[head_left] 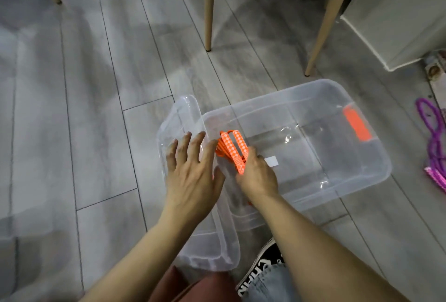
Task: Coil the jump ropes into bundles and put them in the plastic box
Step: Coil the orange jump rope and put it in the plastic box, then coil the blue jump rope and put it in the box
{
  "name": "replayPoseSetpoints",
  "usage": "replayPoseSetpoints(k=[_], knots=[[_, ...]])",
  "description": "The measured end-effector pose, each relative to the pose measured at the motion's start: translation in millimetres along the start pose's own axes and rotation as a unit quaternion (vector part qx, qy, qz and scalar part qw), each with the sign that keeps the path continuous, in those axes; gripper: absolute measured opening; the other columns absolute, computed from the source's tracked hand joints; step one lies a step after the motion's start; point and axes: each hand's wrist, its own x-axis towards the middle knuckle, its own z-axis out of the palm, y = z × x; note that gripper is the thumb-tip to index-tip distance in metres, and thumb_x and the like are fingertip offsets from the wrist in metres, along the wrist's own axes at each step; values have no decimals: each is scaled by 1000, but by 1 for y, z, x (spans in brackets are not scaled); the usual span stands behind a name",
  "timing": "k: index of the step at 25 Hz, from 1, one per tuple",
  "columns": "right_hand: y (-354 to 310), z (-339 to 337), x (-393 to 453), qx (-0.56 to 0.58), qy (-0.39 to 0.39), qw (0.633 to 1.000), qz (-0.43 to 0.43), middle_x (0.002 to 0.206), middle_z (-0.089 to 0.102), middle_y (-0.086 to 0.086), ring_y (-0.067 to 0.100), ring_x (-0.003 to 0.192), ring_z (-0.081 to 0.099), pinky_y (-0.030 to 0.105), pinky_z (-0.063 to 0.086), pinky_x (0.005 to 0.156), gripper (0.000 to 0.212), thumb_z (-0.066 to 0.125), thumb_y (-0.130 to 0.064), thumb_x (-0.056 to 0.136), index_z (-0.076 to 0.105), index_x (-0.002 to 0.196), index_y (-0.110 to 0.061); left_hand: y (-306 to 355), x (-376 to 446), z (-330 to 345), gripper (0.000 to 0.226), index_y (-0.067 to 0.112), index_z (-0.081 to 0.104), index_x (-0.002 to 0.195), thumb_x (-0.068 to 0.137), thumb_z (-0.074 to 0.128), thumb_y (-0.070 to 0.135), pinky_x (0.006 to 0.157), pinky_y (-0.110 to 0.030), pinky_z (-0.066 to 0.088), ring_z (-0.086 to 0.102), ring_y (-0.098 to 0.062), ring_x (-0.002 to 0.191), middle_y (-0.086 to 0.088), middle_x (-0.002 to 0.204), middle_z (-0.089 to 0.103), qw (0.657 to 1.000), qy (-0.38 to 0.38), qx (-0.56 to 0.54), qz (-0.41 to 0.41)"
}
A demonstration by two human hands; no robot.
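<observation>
1. The right hand (pixel 257 176) reaches inside the clear plastic box (pixel 362 181) at its left end, fingers curled around an orange jump rope (pixel 233 147) with checkered handles.
2. The rope's two handles lie side by side and stick out above the fist, with loops of orange cord bunched beside them against the box's left wall.
3. The left hand (pixel 193 176) hovers with its fingers spread and straight, holding nothing, over the clear lid (pixel 178 118) lying just left of the box.
4. A purple jump rope (pixel 432 137) lies on the grey plank floor (pixel 96 84), well to the right of the box.
5. An orange latch (pixel 357 125) sits on the box's far right end.
6. Wooden chair legs (pixel 208 7) stand beyond the box.
</observation>
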Motion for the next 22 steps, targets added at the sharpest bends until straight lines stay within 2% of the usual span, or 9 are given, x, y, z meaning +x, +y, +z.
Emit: replayPoseSetpoints(k=[2,4,6,8,10,13,15,17,22], knots=[[8,6,6,15,-63,998,10,130,57,16,37,120,58,44,47,95,76,69,-43,85,28,144,-20,2,2,3,55,19,49,138,85,51,33,117,-55,22,31,-37,145,-13,150,44,1000,2,-10,5],[15,7,5,-8,-183,983,11,144,49,10,35,130,51,49,42,107,96,62,-62,76,13,153,-33,6,4,6,53,20,50,137,86,48,33,117,-55,21,31,-37,145,-13,150,44,1000,1,-27,8],[23,10,6,-6,-252,968,6,146,51,8,34,127,54,50,44,106,90,52,-56,73,12,153,-42,8,6,10,49,20,52,134,86,50,33,118,-54,21,30,-38,145,-13,150,44,999,-7,-29,11],[27,12,5,-13,-271,962,-9,137,58,8,34,116,61,48,51,98,78,53,-35,78,23,150,-42,9,6,14,47,20,54,131,86,55,32,117,-54,22,30,-39,145,-13,150,45,999,-11,-35,12],[27,12,5,-32,-274,961,-18,133,59,9,35,112,61,46,52,96,73,56,-19,83,30,149,-37,8,5,15,46,20,55,130,86,55,32,117,-53,22,30,-40,145,-14,149,45,999,-7,-39,7],[29,10,5,-50,-252,966,-20,131,59,9,35,112,62,47,52,96,66,62,-31,84,34,143,-39,9,5,13,45,19,56,130,88,52,33,118,-53,21,29,-39,146,-14,150,45,999,-5,-35,11],[27,-1,7,-64,-220,973,-27,135,57,10,35,118,59,48,49,100,59,59,-36,87,37,142,-37,9,6,11,45,19,55,131,90,50,36,119,-53,20,29,-39,146,-15,151,44,999,-5,-33,14],[26,-19,6,-60,-186,980,-40,143,50,13,36,128,52,47,44,106,55,54,-30,94,38,146,-27,11,7,8,45,19,54,132,92,49,39,119,-53,20,28,-39,146,-14,151,43,999,-12,-29,21],[15,-90,2,-83,-66,989,-100,148,44,9,32,132,46,42,39,111,62,54,-19,94,32,152,-22,26,14,-17,50,21,53,134,87,60,34,117,-52,24,33,-37,143,-13,151,43,999,-19,-15,46]])
